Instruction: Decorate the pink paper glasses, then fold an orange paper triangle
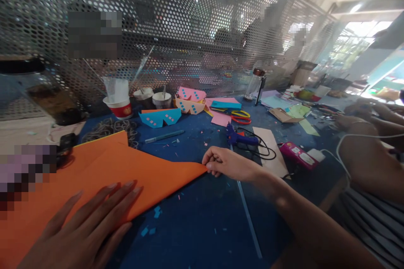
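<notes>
A large orange paper sheet (151, 176) lies across the left of the blue table, narrowing to a point on its right. My left hand (88, 222) rests flat on the sheet with its fingers spread. My right hand (225, 163) pinches the pointed right corner between thumb and fingers. Just beyond that hand lies a dark blue glue gun (241, 138), and a long clear glue stick (249, 220) runs from it toward me beneath my wrist. A blue pen (164, 136) is behind the sheet.
Scissors (241, 117), blue cut-paper pieces (160, 117) and pink ones (191, 101) lie farther back. Paper cups (117, 107) stand near a perforated metal screen (176, 21). A magenta power bank-like box (298, 155) with a cable is at right, near another person's arm (372, 151).
</notes>
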`<state>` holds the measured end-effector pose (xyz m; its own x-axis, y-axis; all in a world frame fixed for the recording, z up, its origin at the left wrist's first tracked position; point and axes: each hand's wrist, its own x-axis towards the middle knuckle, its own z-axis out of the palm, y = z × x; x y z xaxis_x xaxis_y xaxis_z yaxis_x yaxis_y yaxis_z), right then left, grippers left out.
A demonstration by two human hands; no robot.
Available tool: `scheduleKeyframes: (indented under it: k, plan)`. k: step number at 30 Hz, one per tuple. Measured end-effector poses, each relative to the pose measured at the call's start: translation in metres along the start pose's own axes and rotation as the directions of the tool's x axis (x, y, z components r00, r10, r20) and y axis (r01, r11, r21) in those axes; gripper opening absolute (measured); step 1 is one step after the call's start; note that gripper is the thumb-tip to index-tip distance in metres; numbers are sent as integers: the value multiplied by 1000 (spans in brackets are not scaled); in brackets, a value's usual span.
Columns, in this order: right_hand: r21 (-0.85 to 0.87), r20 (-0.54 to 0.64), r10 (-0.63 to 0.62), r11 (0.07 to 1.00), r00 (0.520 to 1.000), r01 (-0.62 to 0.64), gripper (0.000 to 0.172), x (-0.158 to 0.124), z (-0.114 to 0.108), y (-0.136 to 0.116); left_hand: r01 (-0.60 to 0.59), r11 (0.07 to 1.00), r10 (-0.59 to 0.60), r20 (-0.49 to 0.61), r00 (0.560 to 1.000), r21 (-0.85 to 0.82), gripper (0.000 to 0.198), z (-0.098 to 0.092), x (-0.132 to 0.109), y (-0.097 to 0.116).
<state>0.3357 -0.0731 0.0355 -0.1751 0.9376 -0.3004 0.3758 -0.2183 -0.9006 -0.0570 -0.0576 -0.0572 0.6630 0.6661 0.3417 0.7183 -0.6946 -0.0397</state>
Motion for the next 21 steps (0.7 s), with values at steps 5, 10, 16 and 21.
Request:
scheduleKeyframes:
  k: [5, 10, 16, 21]
  plan:
    - [-44, 21, -17, 999, 1000, 18, 14, -1, -2, 2, -55, 995, 59, -47, 997, 87, 76, -1, 5, 2]
    - [-99, 48, -25, 995, 999, 29, 11, 0, -5, 10, -95, 989, 104, -84, 991, 114, 68, -6, 7, 3]
    - [-168, 69, -39, 984, 997, 50, 12, 0, -6, 13, -105, 988, 117, -100, 988, 114, 67, -10, 9, 6]
    - [-196, 78, -34, 979, 996, 49, 15, -1, -6, 10, -72, 993, 80, -79, 994, 93, 67, -11, 9, 6]
